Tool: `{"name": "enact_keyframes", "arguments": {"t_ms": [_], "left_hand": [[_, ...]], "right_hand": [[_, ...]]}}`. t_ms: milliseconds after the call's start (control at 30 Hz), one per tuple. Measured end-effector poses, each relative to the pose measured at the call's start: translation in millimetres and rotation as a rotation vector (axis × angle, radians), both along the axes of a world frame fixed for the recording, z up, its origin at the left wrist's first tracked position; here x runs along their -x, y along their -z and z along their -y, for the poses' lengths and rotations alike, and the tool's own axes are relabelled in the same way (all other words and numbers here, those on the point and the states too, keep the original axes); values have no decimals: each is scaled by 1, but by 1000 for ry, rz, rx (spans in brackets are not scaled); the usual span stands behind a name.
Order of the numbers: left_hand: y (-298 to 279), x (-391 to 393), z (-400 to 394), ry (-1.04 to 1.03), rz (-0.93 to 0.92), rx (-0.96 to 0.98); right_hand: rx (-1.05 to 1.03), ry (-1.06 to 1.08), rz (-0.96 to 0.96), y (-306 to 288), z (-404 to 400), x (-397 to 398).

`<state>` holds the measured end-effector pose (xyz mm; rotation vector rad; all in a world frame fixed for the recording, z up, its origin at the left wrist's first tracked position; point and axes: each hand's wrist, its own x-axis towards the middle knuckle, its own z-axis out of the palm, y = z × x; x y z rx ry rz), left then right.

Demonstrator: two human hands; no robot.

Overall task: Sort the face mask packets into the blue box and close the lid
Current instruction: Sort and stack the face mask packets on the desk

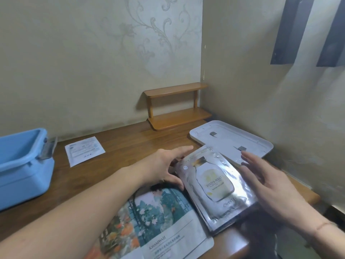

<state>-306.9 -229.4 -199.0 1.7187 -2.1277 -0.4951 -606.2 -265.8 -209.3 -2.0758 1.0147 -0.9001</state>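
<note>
A stack of silver face mask packets (214, 186), the top one printed with a bottle, lies at the middle right of the wooden table. My left hand (166, 165) grips the stack's left edge, thumb under the near side. My right hand (270, 186) rests flat against its right edge with fingers spread. A picture-printed packet (155, 225) lies in front, partly under my left forearm. A small white packet (85, 150) lies further back. The blue box (24, 169) stands open at the left edge. Its white lid (231, 139) lies upside down at the back right.
A small two-tier wooden shelf (177, 107) stands in the back corner against the patterned wall. A wall runs close along the table's right side. The table's (130, 143) right edge lies just beyond my right hand.
</note>
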Motion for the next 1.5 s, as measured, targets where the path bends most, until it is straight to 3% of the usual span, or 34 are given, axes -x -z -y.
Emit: {"name": "enact_keyframes", "arguments": {"t_ms": [100,200,333,567,633,733,800,933,1000,1200,1367,1500], "left_hand": [[-4,3,4,16,88,-54],[-5,7,5,19,102,-64],[-3,9,4,16,153,-62],[-12,3,-3,29,63,-82],[-22,0,-7,40,76,-74],[-36,16,-13,90,93,95],[-39,40,-8,162,122,201],[-22,73,16,235,361,132],[-12,74,21,226,411,93],[8,65,27,204,255,105],[7,65,27,217,243,72],[-8,64,26,102,121,80]], "right_hand": [[-217,44,-246,-27,14,-30],[-213,16,-447,-38,21,-47],[-226,-33,-433,-35,26,-57],[-257,-52,-340,-16,38,-52],[-193,-38,-288,-24,32,-48],[149,59,-285,-29,4,-33],[352,55,-384,-24,-24,-29],[333,-24,-625,1,-36,-27],[294,-12,-612,10,-30,-25],[320,24,-587,28,-33,-23],[306,-4,-554,24,-34,-23],[227,10,-312,7,-30,1]]}}
